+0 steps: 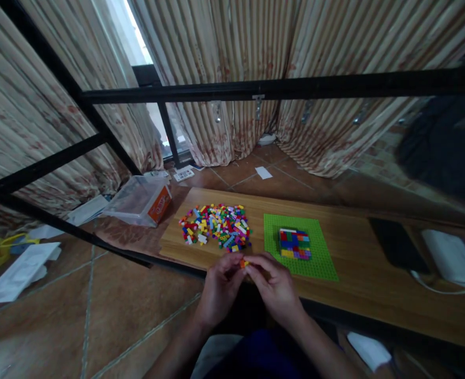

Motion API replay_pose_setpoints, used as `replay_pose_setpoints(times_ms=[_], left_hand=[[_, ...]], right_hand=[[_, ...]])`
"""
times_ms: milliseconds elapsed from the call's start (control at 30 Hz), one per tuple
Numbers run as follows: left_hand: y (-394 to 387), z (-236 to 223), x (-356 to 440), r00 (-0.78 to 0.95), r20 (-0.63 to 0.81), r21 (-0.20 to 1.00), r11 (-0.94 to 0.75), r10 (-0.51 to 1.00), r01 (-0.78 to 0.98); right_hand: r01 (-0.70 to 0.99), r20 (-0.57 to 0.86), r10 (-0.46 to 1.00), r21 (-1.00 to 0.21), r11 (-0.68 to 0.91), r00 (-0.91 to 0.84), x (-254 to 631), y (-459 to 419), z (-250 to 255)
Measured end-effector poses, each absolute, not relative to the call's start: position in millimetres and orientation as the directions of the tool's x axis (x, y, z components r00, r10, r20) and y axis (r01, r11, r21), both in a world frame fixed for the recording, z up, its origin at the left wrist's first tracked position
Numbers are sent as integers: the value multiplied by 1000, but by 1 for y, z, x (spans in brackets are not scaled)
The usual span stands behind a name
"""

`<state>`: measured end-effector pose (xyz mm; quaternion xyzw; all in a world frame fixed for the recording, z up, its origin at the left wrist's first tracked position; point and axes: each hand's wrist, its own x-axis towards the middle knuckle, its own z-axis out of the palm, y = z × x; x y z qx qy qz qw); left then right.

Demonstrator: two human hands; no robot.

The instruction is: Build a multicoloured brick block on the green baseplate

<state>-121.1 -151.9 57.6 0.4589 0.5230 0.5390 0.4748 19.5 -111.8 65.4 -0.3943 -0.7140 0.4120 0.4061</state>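
Note:
My left hand (222,287) and my right hand (274,284) meet above the front edge of the wooden bench. Pinched between their fingertips are small orange and yellow toy bricks (244,263); whether they are joined I cannot tell. Just beyond my hands spreads a pile of loose multicoloured bricks (220,223). To the right, a green baseplate (321,258) lies flat on the bench. On it stands a squarish block built of many coloured bricks (294,243).
The wooden bench (351,237) carries a black phone (398,245) and a white device (451,258) with a cable at the right. A clear plastic bin (132,202) with an orange label sits left of the bench. Black metal bars (201,93) cross in front of striped curtains.

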Motion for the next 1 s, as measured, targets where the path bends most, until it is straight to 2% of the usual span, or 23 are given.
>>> replay_pose_setpoints(times_ms=[133,267,400,500,567,700,867,1000], left_hand=[[-164,42,-116,-225,-106,992,117,969,38],[-168,21,-116,-294,-211,976,219,932,-8],[-162,8,-126,-302,-239,966,256,923,17],[-154,6,-133,-264,-220,960,257,939,113],[-148,7,-135,-236,-212,945,260,948,199],[-130,7,-138,-194,-197,911,253,961,326],[-105,4,-147,-113,-152,922,182,982,341],[-93,0,-161,-179,-109,896,174,978,408]], right_hand=[[276,153,939,-930,242,-307,14,-124,46],[388,149,954,-888,245,-261,10,-122,28],[599,193,954,-744,294,-229,9,-87,22],[764,129,970,-599,241,-205,6,-57,20],[805,80,980,-560,196,-183,2,-44,18],[800,52,986,-578,161,-160,-11,-34,14],[764,28,993,-636,107,-116,-32,-34,13],[723,25,995,-685,90,-101,-41,-37,16]])
